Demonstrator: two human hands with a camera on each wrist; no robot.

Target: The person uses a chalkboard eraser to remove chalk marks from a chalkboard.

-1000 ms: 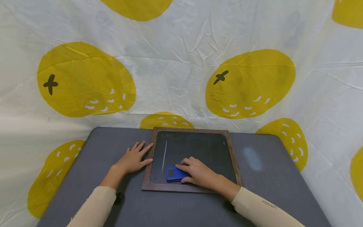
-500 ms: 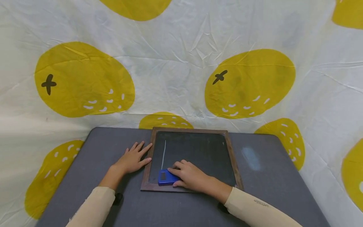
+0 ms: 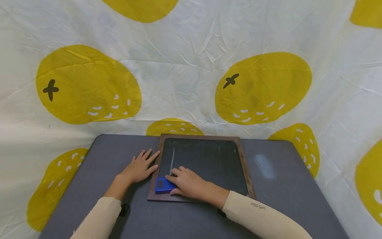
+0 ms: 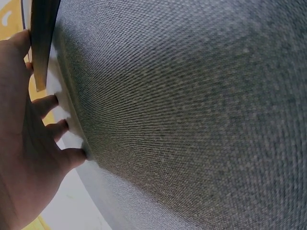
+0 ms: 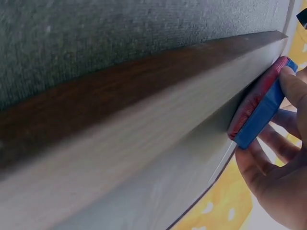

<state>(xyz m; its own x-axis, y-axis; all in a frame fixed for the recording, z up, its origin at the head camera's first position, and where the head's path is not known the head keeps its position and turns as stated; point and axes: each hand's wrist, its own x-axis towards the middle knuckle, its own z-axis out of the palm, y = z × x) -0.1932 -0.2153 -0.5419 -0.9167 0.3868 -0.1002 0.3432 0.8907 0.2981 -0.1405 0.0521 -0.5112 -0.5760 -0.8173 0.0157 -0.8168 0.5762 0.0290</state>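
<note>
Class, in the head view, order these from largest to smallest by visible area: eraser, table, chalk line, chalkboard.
1. Table
2. Chalkboard, frame included
3. Eraser, partly hidden
4. Chalk line, long but very thin

The chalkboard is offering room at upper right; the right hand with blue eraser is blocking lower left, and the left hand left edge.
</note>
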